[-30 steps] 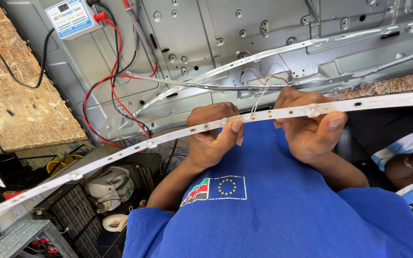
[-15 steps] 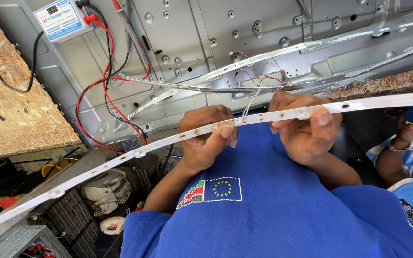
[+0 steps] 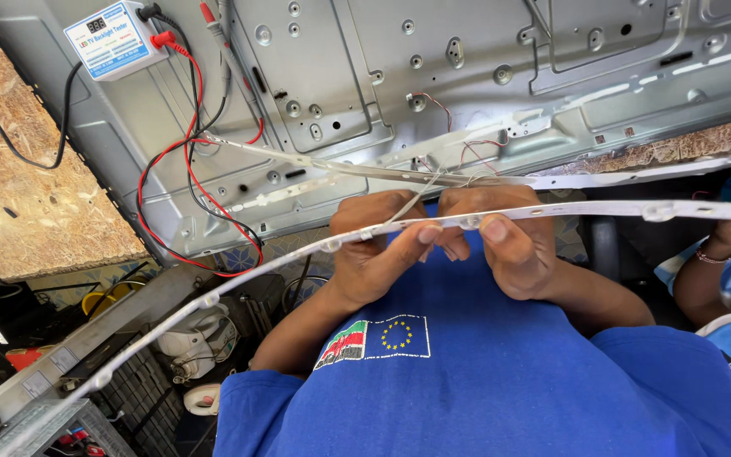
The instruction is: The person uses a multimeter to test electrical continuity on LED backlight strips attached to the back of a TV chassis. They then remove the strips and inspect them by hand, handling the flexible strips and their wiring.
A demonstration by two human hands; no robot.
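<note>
Both the left hand (image 3: pixel 374 250) and right hand (image 3: pixel 509 245) pinch a long white LED strip (image 3: pixel 239 283) stretched left to right, near the grey metal panel (image 3: pixel 365 93) with its red wires (image 3: pixel 192 161).

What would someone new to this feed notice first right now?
First, the long white LED strip running across the frame from lower left to right edge, pinched at mid-frame by the left hand and right hand over a blue shirt. Behind them lies the grey metal back panel, with a small white tester box at upper left trailing red and black leads.
</note>
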